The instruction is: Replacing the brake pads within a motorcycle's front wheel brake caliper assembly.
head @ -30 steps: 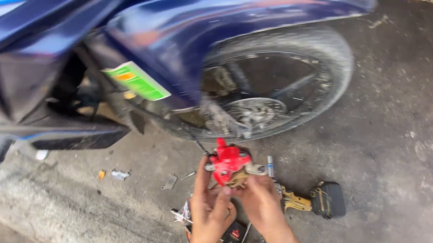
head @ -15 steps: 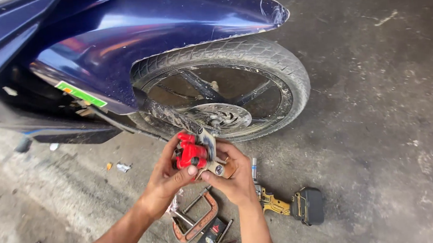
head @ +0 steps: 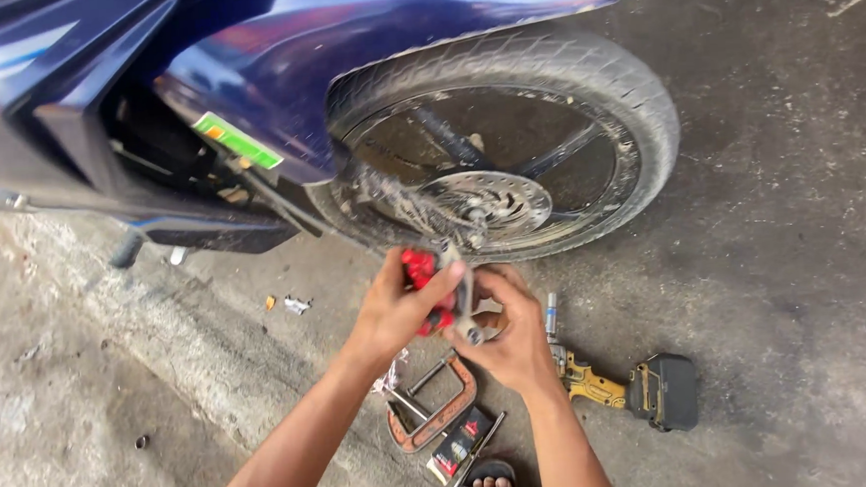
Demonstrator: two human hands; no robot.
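Both hands meet just below the disc of the front wheel (head: 507, 139) of a blue motorcycle (head: 242, 75). The left hand (head: 397, 311) has its fingers clenched around a red brake caliper (head: 422, 274), which sits between thumb and fingertips and is partly hidden by them. The right hand (head: 514, 339) comes in from the other side, its fingers curled against the caliper's grey metal bracket (head: 461, 292); whether they grip it fully or only steady it I cannot tell.

Below the fingers, on the concrete floor (head: 804, 251), lie a rusty C-clamp (head: 433, 404), a small red and black packet (head: 457, 445) and, beyond the right wrist, a yellow and black cordless impact driver (head: 622, 387) with its bit pointing toward the wheel.

The caliper is held in the air close to the brake disc (head: 486, 205), so a slip of either grip would probably drop it onto the clamp or the floor, or knock it against the disc. Grit from the dirty floor and wheel could also get onto the pads, judging by how grimy everything near the fingers looks.
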